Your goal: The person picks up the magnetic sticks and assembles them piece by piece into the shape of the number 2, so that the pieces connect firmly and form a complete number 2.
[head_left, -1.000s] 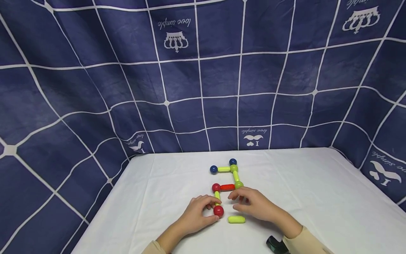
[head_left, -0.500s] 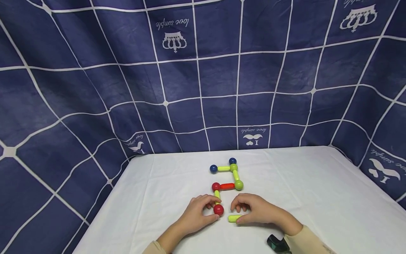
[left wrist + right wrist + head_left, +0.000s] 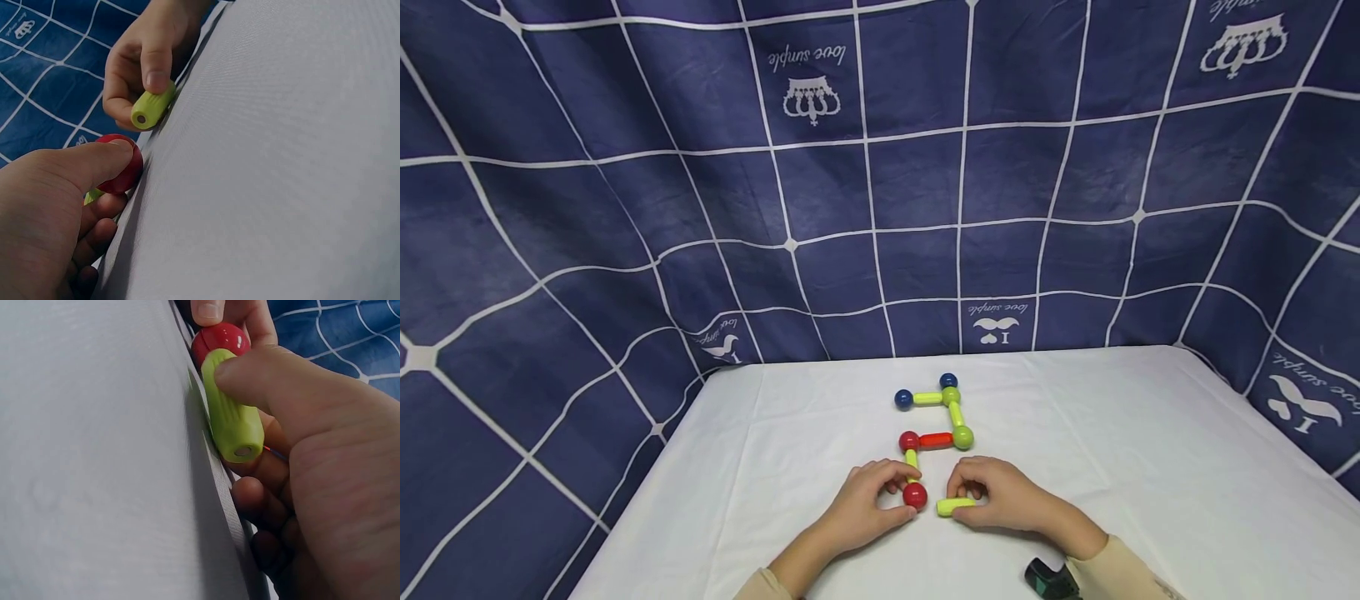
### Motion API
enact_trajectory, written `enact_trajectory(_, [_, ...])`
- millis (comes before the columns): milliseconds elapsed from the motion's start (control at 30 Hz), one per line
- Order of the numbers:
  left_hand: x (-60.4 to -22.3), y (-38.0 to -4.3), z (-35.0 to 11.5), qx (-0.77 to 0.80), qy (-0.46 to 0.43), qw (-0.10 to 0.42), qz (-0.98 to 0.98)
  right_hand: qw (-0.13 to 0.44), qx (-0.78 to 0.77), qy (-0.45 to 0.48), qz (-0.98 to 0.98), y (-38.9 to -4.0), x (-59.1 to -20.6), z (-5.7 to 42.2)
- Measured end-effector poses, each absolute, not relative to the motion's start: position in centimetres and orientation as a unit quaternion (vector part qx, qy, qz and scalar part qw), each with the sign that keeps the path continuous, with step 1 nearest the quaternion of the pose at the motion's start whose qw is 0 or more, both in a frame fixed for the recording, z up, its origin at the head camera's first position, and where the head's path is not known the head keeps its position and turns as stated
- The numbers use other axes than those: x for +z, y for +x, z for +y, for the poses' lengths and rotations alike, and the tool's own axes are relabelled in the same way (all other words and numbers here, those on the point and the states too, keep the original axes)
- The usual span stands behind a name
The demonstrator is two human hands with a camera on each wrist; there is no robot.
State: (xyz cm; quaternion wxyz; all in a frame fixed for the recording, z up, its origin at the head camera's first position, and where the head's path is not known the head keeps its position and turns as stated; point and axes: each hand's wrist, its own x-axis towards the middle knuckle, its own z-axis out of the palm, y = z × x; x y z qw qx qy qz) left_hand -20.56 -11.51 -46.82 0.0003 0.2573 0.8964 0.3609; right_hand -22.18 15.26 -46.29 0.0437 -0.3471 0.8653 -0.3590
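Note:
A chain of magnetic rods and balls lies on the white table. At its near end my left hand (image 3: 868, 507) pinches a red ball (image 3: 915, 497), thumb on one side and fingers by the yellow-green rod (image 3: 912, 463) behind it. My right hand (image 3: 1003, 493) pinches a loose yellow-green rod (image 3: 234, 415) between thumb and fingers. In the head view this rod lies crosswise, its free end pointing at the red ball with a small gap. The left wrist view shows a round metal spot on the rod's end (image 3: 142, 117).
Farther along the chain are another red ball (image 3: 909, 440), a red rod (image 3: 936, 439), green balls (image 3: 962, 437) and blue balls (image 3: 904, 400). A dark object (image 3: 1049, 578) is by the right sleeve. A navy grid-patterned cloth (image 3: 917, 183) hangs behind the white table (image 3: 790, 433).
My right hand has come down from near the green ball, taken hold of the loose rod and shifted it slightly toward the red ball. My left hand stays on the red ball.

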Motion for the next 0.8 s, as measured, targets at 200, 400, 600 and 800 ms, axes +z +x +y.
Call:
enact_trajectory(200, [-46.85,-20.58,-11.52,0.360,0.259,-0.002,0.896,0.049,-0.380,-0.324,0.865,-22.26,-46.55,15.24])
enact_trajectory(400, [-46.87,-20.58,-11.54,0.359,0.262,-0.007,0.896,0.027,-0.397,-0.314,0.862,-22.28,-46.70,15.11])
enact_trajectory(600, [-46.91,-20.66,-11.52,0.358,0.262,-0.008,0.896,0.017,-0.402,-0.299,0.865,-22.11,-46.58,14.65])
enact_trajectory(800, [-46.92,-20.63,-11.55,0.357,0.262,-0.009,0.897,0.007,-0.409,-0.302,0.861,-21.89,-46.49,14.44])
